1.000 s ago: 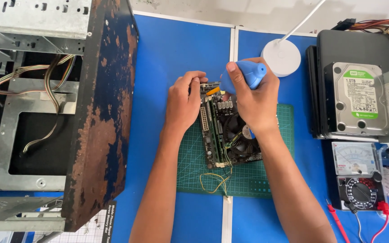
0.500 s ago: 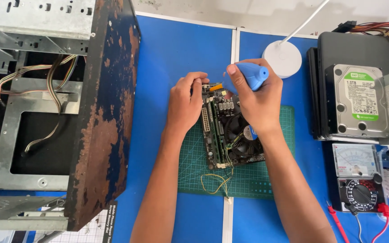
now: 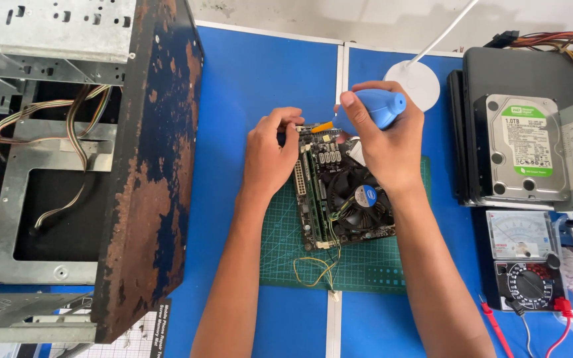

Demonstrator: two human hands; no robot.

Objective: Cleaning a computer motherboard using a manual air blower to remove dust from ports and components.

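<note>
Blue rubber is seen in the head view: a bulb-shaped air blower [image 3: 378, 109] is gripped by the right hand [image 3: 386, 142], whose fingers are closed around it, the orange nozzle aimed down at the far edge of a motherboard [image 3: 339, 192]. The left hand [image 3: 270, 156] is curled over the board's far-left edge, fingertips pressed on it, nothing enclosed in it. The board lies flat on a green cutting mat [image 3: 280, 252] on the blue table [image 3: 266, 73], between the two forearms. Dusting is judged to be under way at the far corner only; the cooler fan [image 3: 359, 199] and the near half are apparently still to be treated, though no dust can be made out.

As for containers, an open rusted computer case [image 3: 147, 185] stands at the left; loose ribbon cables [image 3: 67, 119] and bare metal brackets are held inside, with no board mounted. A hard drive [image 3: 522, 149] rests on a black box at the right, just beyond a multimeter [image 3: 522, 265].
</note>
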